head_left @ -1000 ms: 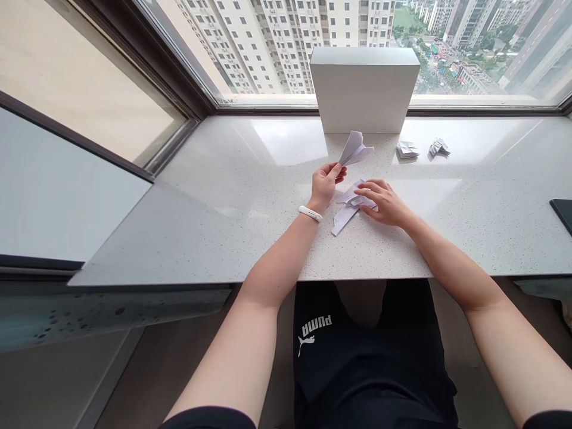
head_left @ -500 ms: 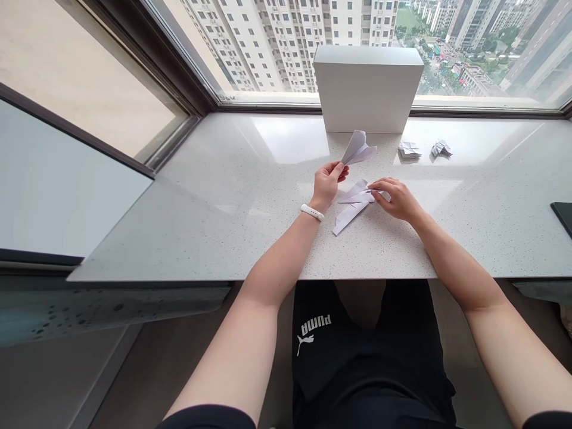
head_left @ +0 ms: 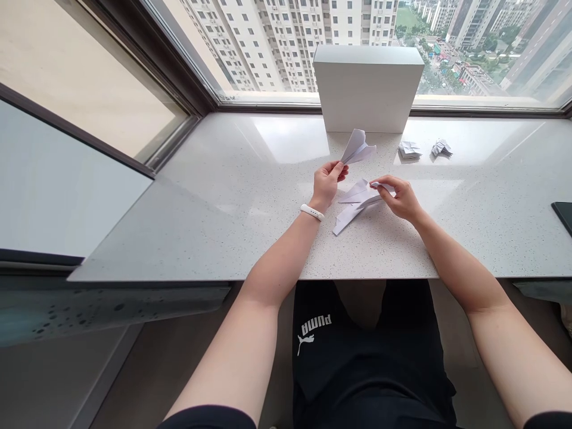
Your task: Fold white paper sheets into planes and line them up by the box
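My left hand [head_left: 328,182] pinches a white paper airplane [head_left: 358,148] by one end, its folded wings pointing away and to the right. Just right of it, my right hand [head_left: 399,195] grips a second white paper airplane [head_left: 351,215] between thumb and fingers. The held end of that folded paper is partly hidden by the fingers. Its long flaps spread to the left, low over the white speckled countertop or touching it; I cannot tell which.
A white box [head_left: 366,95] stands upright against the window at the back. Two small folded paper pieces, a squarish stack [head_left: 409,150] and a crumpled-looking one [head_left: 441,148], lie at the back right. A dark flat object [head_left: 563,215] is at the right edge.
My right hand has shifted slightly to the right and tilted, lifting the end of the paper it grips. My left hand and its paper airplane are nearly still.
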Demonstrator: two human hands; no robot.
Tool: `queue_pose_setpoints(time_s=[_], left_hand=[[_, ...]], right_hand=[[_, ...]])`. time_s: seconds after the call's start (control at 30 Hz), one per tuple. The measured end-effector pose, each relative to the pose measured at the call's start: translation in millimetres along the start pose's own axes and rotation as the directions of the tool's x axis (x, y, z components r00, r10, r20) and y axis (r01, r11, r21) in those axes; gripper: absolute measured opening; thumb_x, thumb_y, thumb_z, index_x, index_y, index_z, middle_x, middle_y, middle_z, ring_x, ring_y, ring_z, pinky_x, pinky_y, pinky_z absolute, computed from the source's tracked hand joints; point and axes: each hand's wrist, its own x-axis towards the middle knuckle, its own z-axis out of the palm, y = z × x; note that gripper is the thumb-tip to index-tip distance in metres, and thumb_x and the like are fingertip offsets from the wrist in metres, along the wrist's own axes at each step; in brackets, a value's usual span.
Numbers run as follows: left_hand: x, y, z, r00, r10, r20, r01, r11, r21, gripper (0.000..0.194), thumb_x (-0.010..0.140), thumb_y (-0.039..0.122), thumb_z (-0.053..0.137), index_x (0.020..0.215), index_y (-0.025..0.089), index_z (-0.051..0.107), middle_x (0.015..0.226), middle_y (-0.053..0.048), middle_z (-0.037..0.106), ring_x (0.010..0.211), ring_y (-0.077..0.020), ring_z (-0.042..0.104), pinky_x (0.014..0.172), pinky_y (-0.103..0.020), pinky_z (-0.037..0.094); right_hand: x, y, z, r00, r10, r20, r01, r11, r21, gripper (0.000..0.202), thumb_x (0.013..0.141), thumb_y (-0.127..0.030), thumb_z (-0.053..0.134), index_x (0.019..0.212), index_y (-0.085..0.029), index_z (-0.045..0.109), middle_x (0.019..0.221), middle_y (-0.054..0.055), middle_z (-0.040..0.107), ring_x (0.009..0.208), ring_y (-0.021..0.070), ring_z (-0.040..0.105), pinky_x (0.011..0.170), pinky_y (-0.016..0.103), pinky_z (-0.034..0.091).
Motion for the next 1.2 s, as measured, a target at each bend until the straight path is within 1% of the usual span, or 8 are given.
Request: queue_pose_setpoints(time_s=[0.1, 0.2, 0.4, 0.47, 0.6, 0.8, 1.03, 1.2], left_hand=[[-1, 1, 0.0, 1.0, 0.003, 0.008, -0.003, 1.0, 0.002, 0.016, 0.11, 0.036, 0.095, 0.105, 0.023, 0.087, 0.108, -0.01, 0.092, 0.101, -0.0209, 0.086, 0.103, -0.038, 0.068], [-2, 2, 0.7, 1.0, 0.003, 0.0, -0.003, 1.0, 0.011, 0.018, 0.109, 0.038, 0.097, 0.105, 0.024, 0.087, 0.108, -0.01, 0.092, 0.102, -0.0215, 0.086, 0.104, -0.039, 0.068], [-2, 2, 1.7, 1.0, -0.002, -0.009, 0.002, 1.0, 0.012, 0.023, 0.106, 0.041, 0.1, 0.105, 0.024, 0.086, 0.105, -0.009, 0.091, 0.102, -0.0222, 0.086, 0.104, -0.039, 0.068], [-1, 1, 1.6, 1.0, 0.002, -0.012, -0.002, 1.0, 0.009, 0.023, 0.106, 0.042, 0.101, 0.104, 0.024, 0.086, 0.106, -0.009, 0.091, 0.103, -0.0226, 0.087, 0.104, -0.04, 0.068], [0, 0, 1.0, 1.0, 0.005, -0.012, -0.005, 1.0, 0.003, 0.023, 0.107, 0.042, 0.099, 0.104, 0.024, 0.086, 0.107, -0.01, 0.091, 0.102, -0.0227, 0.087, 0.104, -0.042, 0.068], [-2, 1, 1.4, 1.0, -0.007, -0.012, 0.007, 1.0, -0.003, 0.018, 0.107, 0.038, 0.098, 0.104, 0.023, 0.087, 0.106, -0.009, 0.092, 0.102, -0.0214, 0.086, 0.103, -0.039, 0.067], [-1, 0, 0.8, 1.0, 0.004, -0.006, -0.004, 1.0, -0.001, 0.022, 0.106, 0.041, 0.1, 0.104, 0.023, 0.087, 0.106, -0.009, 0.092, 0.102, -0.022, 0.086, 0.101, -0.038, 0.068], [0, -1, -0.6, 1.0, 0.013, 0.01, -0.013, 1.0, 0.0, 0.02, 0.108, 0.039, 0.098, 0.105, 0.022, 0.088, 0.109, -0.011, 0.093, 0.101, -0.0213, 0.086, 0.102, -0.038, 0.068]], right_hand=[[2, 3, -1, 0.993, -0.008, -0.115, 0.009, 1.0, 0.009, 0.041, 0.121, -0.07, 0.071, 0.126, -0.036, 0.093, 0.123, 0.01, 0.094, 0.117, 0.0349, 0.089, 0.112, 0.059, 0.073], [4, 9, -7, 0.984, -0.045, -0.172, 0.037, 0.998, -0.05, 0.041, 0.125, -0.064, 0.064, 0.139, -0.038, 0.093, 0.139, 0.012, 0.092, 0.132, 0.0379, 0.086, 0.122, 0.065, 0.07], [2, 23, -12, 0.99, -0.048, 0.134, 0.073, 0.979, -0.189, 0.05, 0.119, -0.046, 0.067, 0.165, -0.038, 0.084, 0.172, 0.011, 0.081, 0.171, 0.0443, 0.065, 0.143, 0.082, 0.052], [1, 25, -10, 0.988, -0.037, 0.152, 0.067, 0.978, -0.199, 0.053, 0.119, -0.04, 0.063, 0.168, -0.036, 0.081, 0.172, 0.011, 0.081, 0.169, 0.0433, 0.067, 0.142, 0.08, 0.052], [2, 26, -8, 0.998, -0.06, -0.021, 0.054, 0.977, -0.208, 0.049, 0.12, -0.032, 0.053, 0.159, -0.032, 0.084, 0.157, 0.014, 0.087, 0.152, 0.0417, 0.077, 0.134, 0.075, 0.06], [5, 40, -12, 0.993, -0.015, -0.119, -0.017, 0.966, -0.257, 0.04, 0.122, -0.041, 0.055, 0.145, -0.032, 0.086, 0.144, 0.016, 0.09, 0.143, 0.0437, 0.078, 0.129, 0.074, 0.063], [5, 48, -14, 0.997, 0.031, -0.076, -0.05, 0.963, -0.267, 0.042, 0.124, -0.043, 0.054, 0.146, -0.029, 0.088, 0.149, 0.018, 0.089, 0.145, 0.0439, 0.077, 0.13, 0.074, 0.061], [2, 38, -12, 0.989, 0.063, 0.136, -0.014, 0.942, -0.334, 0.052, 0.127, -0.046, 0.055, 0.17, -0.03, 0.079, 0.175, 0.018, 0.077, 0.169, 0.045, 0.062, 0.141, 0.079, 0.051]])
